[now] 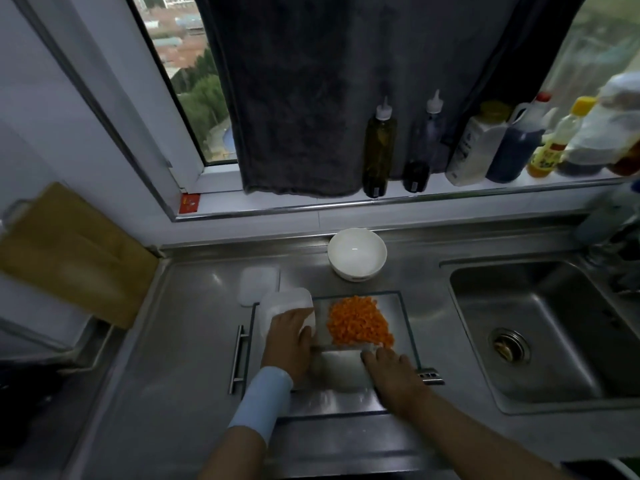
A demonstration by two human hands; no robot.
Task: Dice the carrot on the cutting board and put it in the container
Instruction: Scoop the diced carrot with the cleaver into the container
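Staging container (pixel 287 303) at board (pixel 394 306) edge for carrot dice (pixel 358 322); left hand (pixel 289 341) grip curls round it, right hand (pixel 391 372) on knife (pixel 339 368) (grip unclear).

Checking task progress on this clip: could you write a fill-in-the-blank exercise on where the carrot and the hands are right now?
1. The diced carrot lies in a pile on the glass ____.
2. The left hand holds the translucent ____ just left of the pile.
3. The right hand is on the ____, whose blade lies against the pile's near edge.
4. The white bowl by the back wall holds ____.

Missing words: cutting board; container; knife; nothing.
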